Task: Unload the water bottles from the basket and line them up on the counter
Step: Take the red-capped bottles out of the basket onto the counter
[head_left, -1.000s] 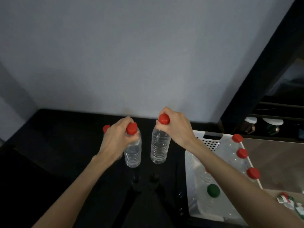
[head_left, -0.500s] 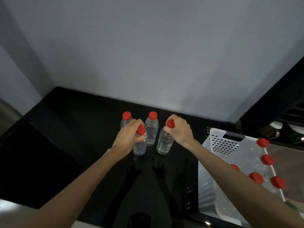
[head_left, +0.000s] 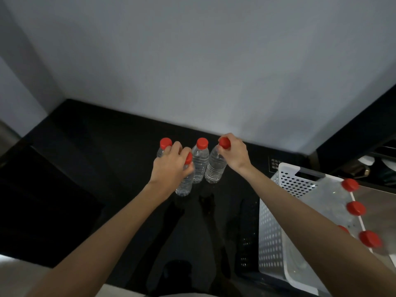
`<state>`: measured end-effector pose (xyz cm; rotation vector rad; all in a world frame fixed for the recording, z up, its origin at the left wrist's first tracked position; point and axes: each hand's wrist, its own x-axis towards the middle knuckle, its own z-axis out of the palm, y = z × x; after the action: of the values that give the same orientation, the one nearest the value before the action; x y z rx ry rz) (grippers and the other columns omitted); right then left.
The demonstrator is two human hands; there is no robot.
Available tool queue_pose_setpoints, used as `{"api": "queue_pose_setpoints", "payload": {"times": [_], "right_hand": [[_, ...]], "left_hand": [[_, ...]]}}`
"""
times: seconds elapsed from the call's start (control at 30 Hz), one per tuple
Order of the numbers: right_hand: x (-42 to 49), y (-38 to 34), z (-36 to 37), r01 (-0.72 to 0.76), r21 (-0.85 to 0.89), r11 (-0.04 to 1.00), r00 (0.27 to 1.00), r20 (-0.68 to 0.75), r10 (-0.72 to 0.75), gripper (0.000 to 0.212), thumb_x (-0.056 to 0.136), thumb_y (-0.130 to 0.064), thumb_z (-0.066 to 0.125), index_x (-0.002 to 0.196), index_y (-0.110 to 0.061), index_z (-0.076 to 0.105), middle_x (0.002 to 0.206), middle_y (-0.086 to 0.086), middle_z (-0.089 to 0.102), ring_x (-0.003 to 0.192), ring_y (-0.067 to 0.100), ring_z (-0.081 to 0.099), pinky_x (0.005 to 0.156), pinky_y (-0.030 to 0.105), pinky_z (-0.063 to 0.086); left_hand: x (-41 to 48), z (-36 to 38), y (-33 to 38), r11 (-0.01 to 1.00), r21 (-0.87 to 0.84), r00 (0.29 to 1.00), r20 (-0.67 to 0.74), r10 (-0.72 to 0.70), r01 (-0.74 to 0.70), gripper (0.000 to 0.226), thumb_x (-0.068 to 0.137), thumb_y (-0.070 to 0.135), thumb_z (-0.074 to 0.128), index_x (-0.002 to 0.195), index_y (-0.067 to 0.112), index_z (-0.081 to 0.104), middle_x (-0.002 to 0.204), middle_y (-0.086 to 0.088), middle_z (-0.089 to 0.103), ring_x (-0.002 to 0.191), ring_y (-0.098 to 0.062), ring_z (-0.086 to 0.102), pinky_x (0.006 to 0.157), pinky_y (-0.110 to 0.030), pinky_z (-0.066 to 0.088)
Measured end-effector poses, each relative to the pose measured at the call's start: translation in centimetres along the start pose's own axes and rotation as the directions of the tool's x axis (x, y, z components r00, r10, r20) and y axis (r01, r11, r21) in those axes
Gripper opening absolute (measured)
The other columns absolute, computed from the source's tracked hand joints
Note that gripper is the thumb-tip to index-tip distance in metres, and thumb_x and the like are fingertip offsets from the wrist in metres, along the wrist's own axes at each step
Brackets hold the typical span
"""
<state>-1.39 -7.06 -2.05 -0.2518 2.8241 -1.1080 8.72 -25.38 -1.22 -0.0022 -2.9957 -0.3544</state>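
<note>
Several clear water bottles with red caps are on the black counter [head_left: 107, 159] near the wall. My left hand [head_left: 170, 166] grips the neck of a tilted bottle [head_left: 184, 185] whose base touches the counter. My right hand [head_left: 234, 152] holds another tilted bottle [head_left: 215, 166] by its cap. Two bottles stand free behind: one [head_left: 164, 146] at the left, partly hidden by my left hand, and one [head_left: 200, 161] between my hands. The white perforated basket [head_left: 270, 236] at the right holds more bottles, their red caps [head_left: 355, 207] along its far side.
A grey wall rises right behind the counter. A dark upright edge and a shelf with dishes [head_left: 367, 160] stand at the far right. A pale floor or surface shows at the bottom left [head_left: 12, 273].
Both hands moved farther from me with their bottles, toward the two standing ones. The view swung left and down, so two more bottles and more of the counter came into sight.
</note>
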Motion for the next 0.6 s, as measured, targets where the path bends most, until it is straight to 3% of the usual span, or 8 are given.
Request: {"api": "queue_pose_setpoints", "payload": {"times": [0.17, 0.3, 0.47, 0.6], "right_hand": [[0.7, 0.2, -0.6, -0.039, -0.031, 0.999, 0.996, 0.077, 0.041, 0.043, 0.091, -0.026, 0.060, 0.131, -0.021, 0.048, 0.124, 0.014, 0.054, 0.108, 0.026, 0.055, 0.090, 0.032, 0.044], [-0.7, -0.9, -2.6, -0.039, -0.128, 0.991, 0.991, 0.125, 0.055, 0.058, 0.092, -0.036, 0.056, 0.144, -0.025, 0.033, 0.125, 0.014, 0.053, 0.110, 0.029, 0.056, 0.096, 0.043, 0.046], [-4.9, -2.7, -7.3, -0.002, -0.089, 0.996, 0.999, -0.036, -0.001, 0.048, 0.088, -0.034, 0.061, 0.134, -0.032, 0.047, 0.115, 0.002, 0.055, 0.105, 0.020, 0.057, 0.099, 0.043, 0.045], [-9.9, -2.4, -11.4, -0.017, -0.071, 0.997, 0.984, -0.176, 0.004, 0.041, 0.090, -0.026, 0.061, 0.130, -0.027, 0.053, 0.117, -0.001, 0.053, 0.100, 0.011, 0.054, 0.093, 0.024, 0.043]], "left_hand": [[0.2, -0.5, -0.4, 0.993, 0.059, 0.992, -0.065, 0.105, -0.101, 0.043, 0.089, 0.038, 0.054, 0.126, 0.015, 0.053, 0.112, -0.007, 0.056, 0.103, -0.023, 0.051, 0.086, -0.037, 0.044], [0.8, -1.5, 0.1, 0.989, 0.072, 0.985, -0.105, 0.138, -0.131, 0.045, 0.091, 0.035, 0.051, 0.133, 0.017, 0.050, 0.115, -0.006, 0.058, 0.104, -0.023, 0.052, 0.090, -0.037, 0.041], [1.3, -3.8, 3.0, 0.965, -0.006, 0.950, -0.179, 0.255, -0.261, 0.048, 0.089, 0.031, 0.052, 0.134, 0.014, 0.052, 0.116, -0.006, 0.064, 0.102, -0.025, 0.059, 0.080, -0.040, 0.048], [2.0, -4.9, 7.7, 0.919, -0.096, 0.914, -0.183, 0.362, -0.383, 0.049, 0.093, 0.028, 0.051, 0.139, 0.015, 0.045, 0.128, -0.005, 0.059, 0.115, -0.024, 0.054, 0.094, -0.040, 0.045]]}}
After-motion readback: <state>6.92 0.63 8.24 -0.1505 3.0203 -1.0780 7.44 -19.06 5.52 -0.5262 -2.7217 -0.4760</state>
